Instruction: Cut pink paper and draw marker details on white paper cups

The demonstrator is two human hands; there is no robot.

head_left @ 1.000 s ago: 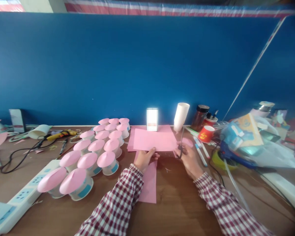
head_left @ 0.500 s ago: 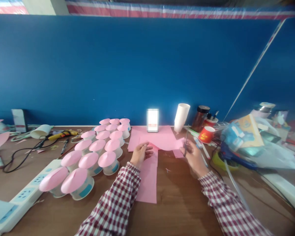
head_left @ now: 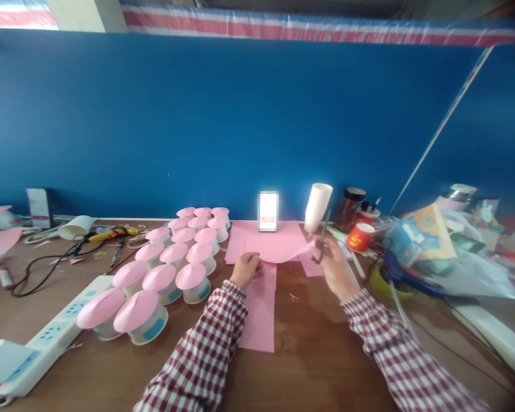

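My left hand (head_left: 245,269) pinches the near edge of a pink paper sheet (head_left: 274,247) that curves up off the table. My right hand (head_left: 335,268) is closed around a pair of scissors (head_left: 321,239), blades pointing up, at the sheet's right corner. A second pink sheet (head_left: 258,315) lies flat on the wooden table (head_left: 309,355) between my checked sleeves. More pink paper (head_left: 240,240) lies under the held sheet, near the wall.
Several white cups topped with pink paper cones (head_left: 167,274) stand at left. A white power strip (head_left: 34,349) and a black cable (head_left: 43,269) lie further left. A white cup stack (head_left: 318,206), dark jar (head_left: 351,207), red cup (head_left: 359,236) and plastic-wrapped clutter (head_left: 433,252) crowd the right.
The pink sheet went from held up flat to drooping and curving between my hands. My right hand rose with the scissors towards the sheet's right corner. The view shifted slightly.
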